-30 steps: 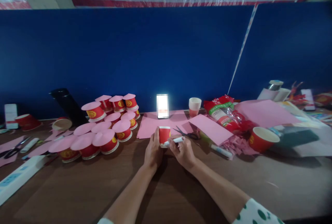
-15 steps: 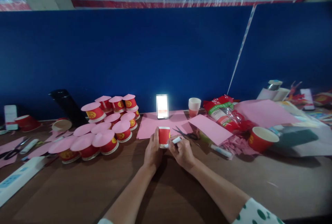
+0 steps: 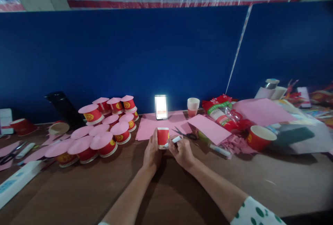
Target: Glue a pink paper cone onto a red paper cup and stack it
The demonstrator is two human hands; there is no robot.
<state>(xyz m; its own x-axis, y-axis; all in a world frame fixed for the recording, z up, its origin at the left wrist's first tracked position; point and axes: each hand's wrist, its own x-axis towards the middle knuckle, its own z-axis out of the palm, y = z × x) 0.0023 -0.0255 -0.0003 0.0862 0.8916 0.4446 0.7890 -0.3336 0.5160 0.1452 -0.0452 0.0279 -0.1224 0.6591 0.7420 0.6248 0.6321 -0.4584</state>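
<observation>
1. A brown table (image 3: 78, 190) stands before a blue partition (image 3: 130, 51).
2. The upturned red paper cup (image 3: 163, 136) stands at the near edge of the pink sheet (image 3: 148, 127), with the left hand (image 3: 152, 153) still wrapped round its side.
3. The right hand (image 3: 182, 152) pinches a white marker (image 3: 174, 139), tip at the cup's lower rim, hardly shifted since a second ago.
4. Scissors (image 3: 186, 134) lie just beyond.

The brown table (image 3: 78, 190) carries pink paper sheets (image 3: 148, 127) at its far edge, an upturned red cup (image 3: 163, 136) on their near side, scissors (image 3: 186, 134) beside, pink-capped cups (image 3: 104, 140) farther left, and 1 power strip (image 3: 15, 183) near its left edge.
</observation>
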